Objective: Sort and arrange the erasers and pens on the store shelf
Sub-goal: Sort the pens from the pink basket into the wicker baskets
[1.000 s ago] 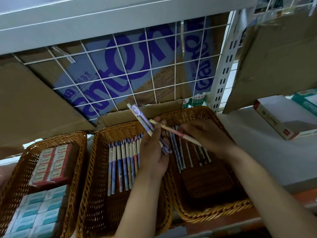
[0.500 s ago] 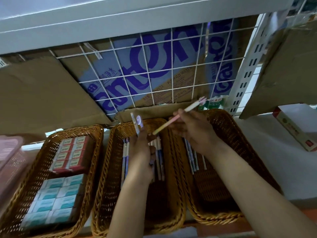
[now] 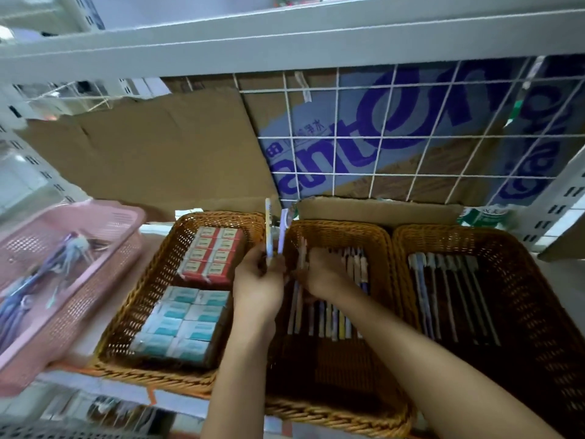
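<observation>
Three wicker baskets stand side by side on the shelf. The left basket (image 3: 148,280) holds red-boxed erasers (image 3: 213,255) at the back and teal-boxed erasers (image 3: 186,321) in front. A row of pens (image 3: 329,318) lies in the middle basket (image 3: 342,231); more pens (image 3: 449,293) lie in the right basket (image 3: 519,280). My left hand (image 3: 258,286) grips two pens (image 3: 274,229) upright over the middle basket's left edge. My right hand (image 3: 319,274) is down in the middle basket with a pink pen (image 3: 302,258) in its fingers, among the row.
A pink plastic basket (image 3: 95,248) with bluish items sits at the far left. Flattened cardboard (image 3: 152,153) and a wire grid (image 3: 395,137) back the shelf. The upper shelf edge (image 3: 285,36) hangs overhead. A green-labelled item (image 3: 484,217) stands behind the right basket.
My right hand has brought the pink pen down from above the baskets into the middle basket's row. The view has swung left, revealing the pink basket.
</observation>
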`<control>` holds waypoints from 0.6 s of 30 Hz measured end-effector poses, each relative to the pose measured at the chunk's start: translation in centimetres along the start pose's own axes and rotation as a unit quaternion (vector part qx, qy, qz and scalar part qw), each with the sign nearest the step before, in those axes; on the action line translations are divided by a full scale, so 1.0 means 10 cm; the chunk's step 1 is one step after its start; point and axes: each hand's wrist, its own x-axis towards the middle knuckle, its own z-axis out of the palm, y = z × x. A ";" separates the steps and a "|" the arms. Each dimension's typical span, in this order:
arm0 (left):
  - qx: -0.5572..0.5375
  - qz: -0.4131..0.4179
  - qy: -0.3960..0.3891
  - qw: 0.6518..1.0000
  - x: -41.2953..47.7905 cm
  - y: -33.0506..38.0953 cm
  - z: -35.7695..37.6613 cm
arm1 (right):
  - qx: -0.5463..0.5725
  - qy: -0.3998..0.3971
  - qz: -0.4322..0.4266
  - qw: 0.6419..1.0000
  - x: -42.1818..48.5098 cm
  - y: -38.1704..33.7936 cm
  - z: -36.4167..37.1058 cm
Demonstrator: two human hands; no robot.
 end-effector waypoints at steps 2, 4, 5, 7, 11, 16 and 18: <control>0.012 0.000 0.003 1.000 0.02 -0.05 0.00 | -0.029 0.020 -0.015 0.999 -0.03 -0.02 0.01; 0.017 0.005 -0.001 1.000 0.02 -0.06 0.01 | -0.023 0.037 -0.038 0.998 -0.07 -0.02 0.00; 0.016 0.007 -0.004 1.000 0.02 -0.06 0.01 | -0.013 0.041 -0.044 0.998 -0.09 -0.01 -0.01; 0.015 0.007 -0.013 1.000 0.01 -0.06 0.02 | 0.035 0.040 -0.042 0.998 -0.13 0.00 -0.04; 0.001 0.008 -0.043 0.999 -0.03 -0.03 0.08 | 0.311 0.016 -0.040 0.949 -0.27 -0.04 -0.20; 0.012 -0.005 -0.078 0.997 -0.02 -0.02 0.15 | 0.429 0.012 -0.023 0.903 -0.39 0.02 -0.29; 0.046 -0.014 -0.091 0.995 -0.04 0.00 0.16 | 0.461 0.030 0.009 0.887 -0.38 0.05 -0.32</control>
